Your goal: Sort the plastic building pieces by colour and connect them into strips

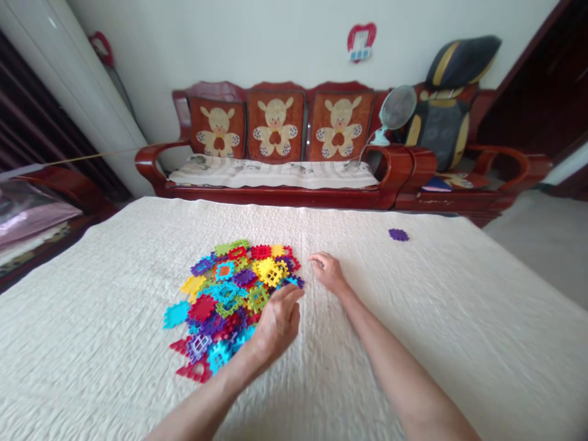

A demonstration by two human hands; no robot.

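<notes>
A heap of flat plastic interlocking building tiles (225, 294) with notched edges lies on the cream cloth, in red, blue, yellow, green and purple. My left hand (278, 321) is over the heap's near right edge, fingers bent and pressed together; the palm side is hidden, so what it may hold cannot be seen. Just right of the heap, my right hand (327, 272) is low over the cloth with its fingers curled in, and no tile shows in it. A yellow window tile (271, 272) lies on top of the heap, near both hands. Farther right, one purple tile (398, 234) lies alone.
A quilted cream cloth (441, 318) covers the table. Beyond its far edge stands a red wooden sofa (275, 197) with three bear cushions (275, 125). A small fan (397, 109) is by the sofa's right arm, beside a chair with a massage pad (441, 128).
</notes>
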